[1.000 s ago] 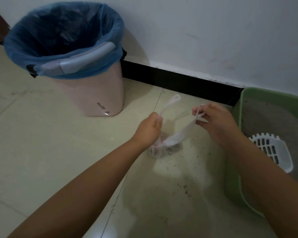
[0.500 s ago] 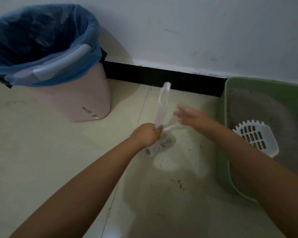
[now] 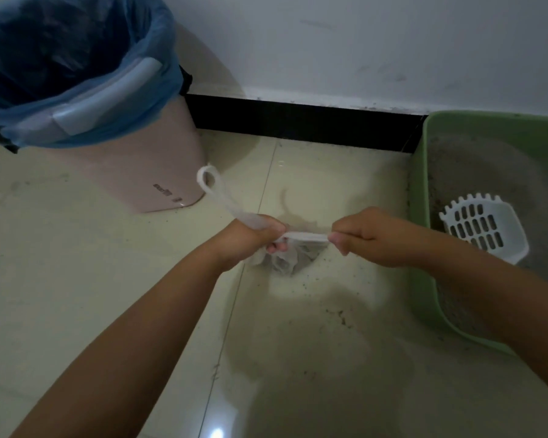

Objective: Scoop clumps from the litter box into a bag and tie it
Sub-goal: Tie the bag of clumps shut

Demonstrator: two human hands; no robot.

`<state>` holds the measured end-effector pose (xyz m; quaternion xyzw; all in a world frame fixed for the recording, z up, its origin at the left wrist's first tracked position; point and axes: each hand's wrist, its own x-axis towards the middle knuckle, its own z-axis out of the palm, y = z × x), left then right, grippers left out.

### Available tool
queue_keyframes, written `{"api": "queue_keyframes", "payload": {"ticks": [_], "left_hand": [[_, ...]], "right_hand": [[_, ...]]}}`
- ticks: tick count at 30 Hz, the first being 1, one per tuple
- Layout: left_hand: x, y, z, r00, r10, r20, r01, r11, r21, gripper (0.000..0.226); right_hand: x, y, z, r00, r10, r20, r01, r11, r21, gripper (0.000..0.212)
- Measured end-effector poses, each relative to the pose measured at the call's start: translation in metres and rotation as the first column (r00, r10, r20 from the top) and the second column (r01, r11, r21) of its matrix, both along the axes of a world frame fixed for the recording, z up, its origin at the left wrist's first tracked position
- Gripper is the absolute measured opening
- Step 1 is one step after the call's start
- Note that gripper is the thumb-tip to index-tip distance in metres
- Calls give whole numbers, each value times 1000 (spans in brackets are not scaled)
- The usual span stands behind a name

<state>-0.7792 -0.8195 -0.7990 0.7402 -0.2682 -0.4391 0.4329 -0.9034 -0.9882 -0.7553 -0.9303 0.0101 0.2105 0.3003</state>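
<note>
While a pink bin (image 3: 159,172) lined with a blue liner (image 3: 76,74) stands at far left against the white wall (image 3: 361,42), a person's left hand (image 3: 253,238) clenches one handle (image 3: 215,197) of a small clear plastic bag (image 3: 285,260), the handle's loop sticking up toward the bin. Between the hands a twisted strip of the bag is stretched taut just above the tiled floor (image 3: 76,295), where grit lies scattered. Its bulging bottom, holding dark clumps, sits under the strip. The right hand (image 3: 370,238) grips the other end in a fist. At far right, a white slotted scoop (image 3: 484,229) rests on the grey litter inside a green litter box (image 3: 424,248).
</note>
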Motion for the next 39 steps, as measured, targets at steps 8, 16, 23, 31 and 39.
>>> {"api": "queue_keyframes", "payload": {"ticks": [8,16,23,31,39], "left_hand": [[-22,1,-10,920,359,-157,-365,931,-11,26],[-30,9,-6,977,210,28,-210,978,-7,42],[-42,8,3,960,169,223,-199,972,122,29],[-39,0,-20,633,291,717,-370,928,-50,22],[-38,-6,-23,821,337,461,-355,934,-50,10]], "right_hand": [[-23,30,-47,953,173,-248,-141,980,142,31],[-10,20,-67,985,-70,155,85,992,-92,38],[1,37,-66,992,-77,95,82,995,-55,33],[6,41,-65,982,-146,119,149,989,-16,28],[13,35,-68,974,-188,127,193,981,-31,34]]}}
